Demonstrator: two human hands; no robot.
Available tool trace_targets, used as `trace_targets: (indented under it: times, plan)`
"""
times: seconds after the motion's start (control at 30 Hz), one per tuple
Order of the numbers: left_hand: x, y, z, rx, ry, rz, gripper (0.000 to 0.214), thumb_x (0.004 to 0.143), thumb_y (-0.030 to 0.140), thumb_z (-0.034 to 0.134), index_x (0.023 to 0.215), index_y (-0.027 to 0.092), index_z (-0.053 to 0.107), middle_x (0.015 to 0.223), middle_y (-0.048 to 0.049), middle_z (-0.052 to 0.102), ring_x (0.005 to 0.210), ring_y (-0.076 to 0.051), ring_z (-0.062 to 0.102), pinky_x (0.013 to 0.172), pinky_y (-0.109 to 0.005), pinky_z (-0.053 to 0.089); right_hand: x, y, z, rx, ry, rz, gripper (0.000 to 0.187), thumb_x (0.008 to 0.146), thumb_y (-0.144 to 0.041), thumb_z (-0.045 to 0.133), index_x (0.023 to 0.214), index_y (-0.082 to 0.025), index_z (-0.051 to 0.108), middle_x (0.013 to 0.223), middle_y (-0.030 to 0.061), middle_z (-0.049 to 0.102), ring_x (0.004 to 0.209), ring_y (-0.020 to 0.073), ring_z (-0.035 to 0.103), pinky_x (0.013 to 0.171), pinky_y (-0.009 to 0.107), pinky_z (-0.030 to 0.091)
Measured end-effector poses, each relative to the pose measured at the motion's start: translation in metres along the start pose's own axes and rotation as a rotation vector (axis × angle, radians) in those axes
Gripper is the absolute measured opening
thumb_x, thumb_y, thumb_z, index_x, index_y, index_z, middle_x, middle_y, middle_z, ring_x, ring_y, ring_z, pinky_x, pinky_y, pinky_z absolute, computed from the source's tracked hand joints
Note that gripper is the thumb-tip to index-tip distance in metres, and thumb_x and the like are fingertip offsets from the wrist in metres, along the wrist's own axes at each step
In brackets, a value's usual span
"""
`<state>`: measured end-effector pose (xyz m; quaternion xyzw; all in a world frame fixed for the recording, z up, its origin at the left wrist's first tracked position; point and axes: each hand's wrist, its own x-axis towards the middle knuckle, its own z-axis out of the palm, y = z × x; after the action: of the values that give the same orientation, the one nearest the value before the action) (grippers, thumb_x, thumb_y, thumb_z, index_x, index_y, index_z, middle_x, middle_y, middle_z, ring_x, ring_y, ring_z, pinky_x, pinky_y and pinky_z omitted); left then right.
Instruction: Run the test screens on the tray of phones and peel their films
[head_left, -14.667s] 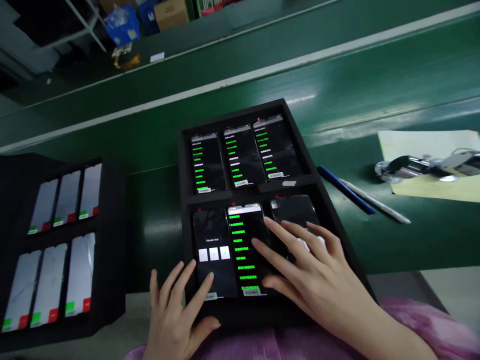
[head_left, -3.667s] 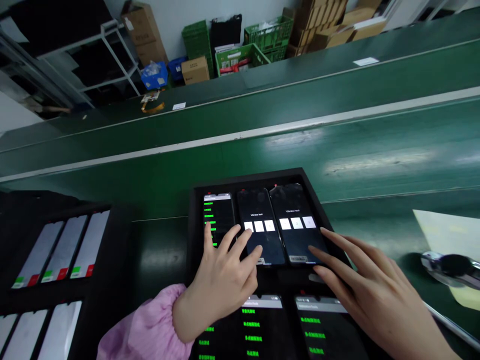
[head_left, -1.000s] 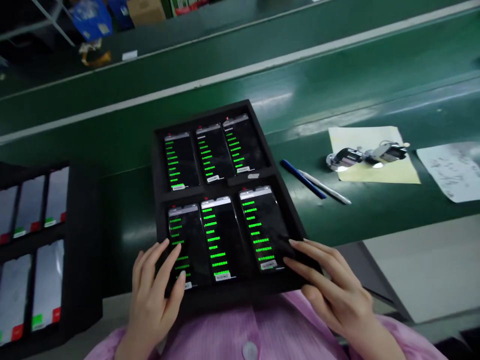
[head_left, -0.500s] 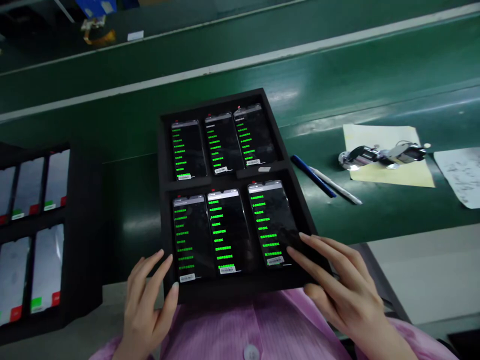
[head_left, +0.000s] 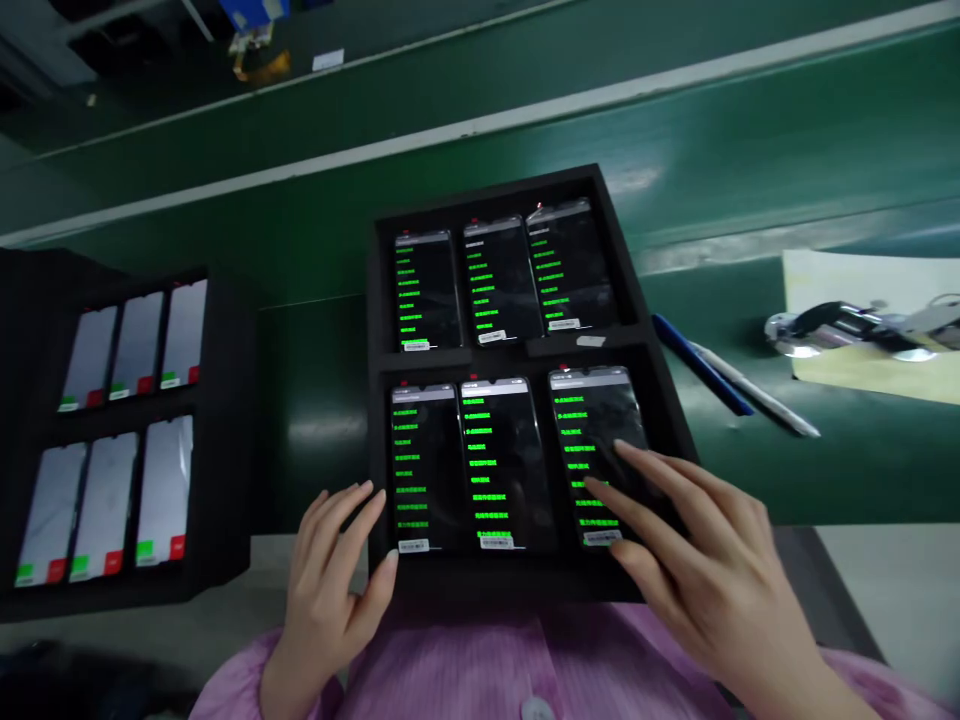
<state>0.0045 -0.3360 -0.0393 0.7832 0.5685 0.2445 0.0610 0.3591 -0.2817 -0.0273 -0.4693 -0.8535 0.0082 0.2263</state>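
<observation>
Straight ahead is a black foam tray [head_left: 517,590] with smartphones in two rows, their dark screens listing green text. My right hand [head_left: 705,560] is spread over the front right smartphone [head_left: 600,410], fingertips at its screen; whether they touch the glass I cannot tell. My left hand [head_left: 330,570] rests by the tray's front left corner, fingers apart, thumb at the edge. Nearest to it is the front left smartphone [head_left: 424,470]. The front middle smartphone [head_left: 510,480] lies between the two. Neither hand holds anything.
Another black tray [head_left: 225,450] at the left bears several phones with pale screens and red and green marks. Right of my tray lie a blue pen [head_left: 705,365] and a white pen [head_left: 757,392]. Farther right, a shiny metal object [head_left: 847,328] sits on yellowish paper [head_left: 885,380].
My right hand has moved from the tray's right edge inward over the front right smartphone. My left hand stays by the left corner. The view has shifted left, showing more of the other tray.
</observation>
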Motion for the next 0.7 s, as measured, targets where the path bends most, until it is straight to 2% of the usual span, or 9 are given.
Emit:
trace_targets:
  times: [0.1, 0.17, 0.3, 0.47, 0.6, 0.7]
  plan:
    - [0.003, 0.000, -0.003, 0.011, -0.007, 0.019, 0.063, 0.100, 0.014, 0.061, 0.161, 0.021, 0.044, 0.145, -0.0136, 0.059, 0.136, -0.027, 0.058, 0.123, -0.048, 0.042, 0.013, -0.009, 0.010, 0.034, -0.010, -0.116, 0.035, 0.109, -0.038, 0.050, 0.135, -0.019, 0.065, 0.143, 0.0187, 0.063, 0.127, 0.0339, 0.059, 0.099, 0.050, 0.045]
    - [0.005, -0.001, -0.005, 0.019, -0.012, 0.025, 0.060, 0.100, 0.015, 0.060, 0.159, 0.019, 0.046, 0.146, -0.0142, 0.059, 0.138, -0.027, 0.057, 0.123, -0.048, 0.042, 0.018, -0.012, 0.015, -0.002, -0.018, -0.137, 0.039, 0.109, -0.042, 0.050, 0.137, -0.019, 0.065, 0.146, 0.0192, 0.062, 0.127, 0.0354, 0.059, 0.100, 0.053, 0.043]
    - [0.005, -0.001, -0.007, 0.054, -0.039, -0.005, 0.056, 0.101, 0.018, 0.059, 0.156, 0.019, 0.047, 0.145, -0.0141, 0.059, 0.139, -0.027, 0.056, 0.123, -0.048, 0.043, 0.016, -0.008, 0.016, 0.007, -0.004, -0.100, 0.037, 0.107, -0.041, 0.053, 0.137, -0.024, 0.066, 0.150, 0.0173, 0.060, 0.125, 0.0379, 0.060, 0.100, 0.056, 0.042]
    - [0.007, -0.001, -0.006, 0.064, -0.063, -0.032, 0.052, 0.103, 0.021, 0.057, 0.154, 0.020, 0.049, 0.146, -0.0143, 0.059, 0.139, -0.027, 0.056, 0.122, -0.048, 0.044, 0.007, 0.004, 0.009, 0.123, 0.047, -0.058, 0.060, 0.103, -0.028, 0.053, 0.163, -0.030, 0.047, 0.140, 0.0178, 0.064, 0.113, 0.0390, 0.064, 0.094, 0.055, 0.045]
    - [0.013, 0.000, -0.005, 0.059, -0.064, -0.021, 0.050, 0.102, 0.021, 0.057, 0.152, 0.018, 0.050, 0.147, -0.0143, 0.057, 0.139, -0.027, 0.054, 0.123, -0.046, 0.041, 0.006, 0.010, 0.004, 0.107, 0.085, -0.035, 0.069, 0.099, -0.018, 0.056, 0.165, -0.033, 0.043, 0.130, 0.0183, 0.067, 0.108, 0.0395, 0.065, 0.090, 0.056, 0.047]
    - [0.018, 0.002, -0.005, 0.073, -0.069, -0.013, 0.048, 0.103, 0.021, 0.057, 0.150, 0.017, 0.052, 0.148, -0.0148, 0.055, 0.139, -0.027, 0.054, 0.123, -0.045, 0.041, 0.005, 0.014, 0.003, 0.125, 0.088, -0.009, 0.071, 0.098, -0.014, 0.055, 0.165, -0.034, 0.043, 0.132, 0.0176, 0.067, 0.109, 0.0396, 0.066, 0.090, 0.057, 0.047]
